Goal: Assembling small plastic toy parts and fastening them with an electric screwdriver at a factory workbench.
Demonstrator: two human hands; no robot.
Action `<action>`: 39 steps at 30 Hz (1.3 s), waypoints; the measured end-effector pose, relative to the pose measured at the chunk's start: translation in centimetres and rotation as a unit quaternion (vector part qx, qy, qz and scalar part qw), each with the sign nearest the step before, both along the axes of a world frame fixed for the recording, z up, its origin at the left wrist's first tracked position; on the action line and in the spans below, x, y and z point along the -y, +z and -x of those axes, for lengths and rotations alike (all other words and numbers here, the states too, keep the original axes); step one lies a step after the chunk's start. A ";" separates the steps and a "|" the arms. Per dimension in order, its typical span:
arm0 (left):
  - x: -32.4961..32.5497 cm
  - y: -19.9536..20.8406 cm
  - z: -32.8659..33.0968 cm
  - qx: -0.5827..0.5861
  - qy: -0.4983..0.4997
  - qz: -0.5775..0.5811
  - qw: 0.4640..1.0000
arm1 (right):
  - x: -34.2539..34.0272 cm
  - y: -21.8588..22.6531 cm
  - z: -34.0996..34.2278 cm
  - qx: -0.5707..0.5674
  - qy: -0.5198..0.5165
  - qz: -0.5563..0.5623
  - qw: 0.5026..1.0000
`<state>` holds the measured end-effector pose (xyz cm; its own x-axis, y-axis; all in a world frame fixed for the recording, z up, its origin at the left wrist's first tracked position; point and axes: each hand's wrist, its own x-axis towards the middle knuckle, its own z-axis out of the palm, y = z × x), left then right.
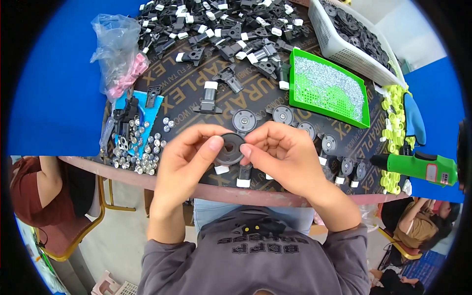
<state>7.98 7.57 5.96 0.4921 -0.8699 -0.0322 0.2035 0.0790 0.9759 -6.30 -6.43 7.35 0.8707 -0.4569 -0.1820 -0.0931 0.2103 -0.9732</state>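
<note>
Both my hands hold one dark grey round disc (230,150) with a centre hole, just above the near edge of the brown table (187,93). My left hand (189,155) pinches its left side with the thumb on its face. My right hand (282,152) grips its right side. More discs with metal centres (244,119) lie just beyond my fingers, and a row of them runs off to the right (328,144). Black brackets with white tips (243,176) lie under my hands.
A big heap of black-and-white brackets (221,24) fills the far side. A green tray of small screws (327,86), a white basket of discs (351,37), a green power screwdriver (418,164), yellow-green parts (393,123), silver caps (140,147) and a plastic bag (118,54) surround me. People sit at both lower corners.
</note>
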 end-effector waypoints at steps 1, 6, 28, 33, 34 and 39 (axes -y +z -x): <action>-0.4 -0.5 0.1 -0.061 -0.007 0.005 0.998 | -0.1 0.2 -0.3 -0.020 0.000 0.005 1.000; -1.6 -1.7 0.7 -0.101 0.016 0.004 0.995 | -0.4 0.1 -0.7 -0.055 0.019 -0.016 0.998; -3.0 -3.6 5.1 0.232 0.018 -0.029 0.972 | -3.4 -3.2 4.5 0.095 0.000 0.560 0.823; -2.7 -3.5 3.5 0.515 0.038 -0.078 0.853 | -1.4 -2.5 2.8 -0.003 0.045 0.514 0.857; -2.8 -3.5 3.3 0.516 0.037 -0.075 0.853 | -1.4 -2.2 2.7 -0.010 0.058 0.519 0.853; -2.6 -4.6 3.1 0.536 -0.035 -0.116 0.835 | -1.5 -1.8 1.8 -0.029 0.080 0.532 0.842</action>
<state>4.91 10.16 1.36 0.2933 -0.9296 0.2233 -0.8018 -0.1119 0.5870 -8.15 -4.88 5.58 0.9405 -0.2656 0.2119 -0.0914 -0.7985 -0.5951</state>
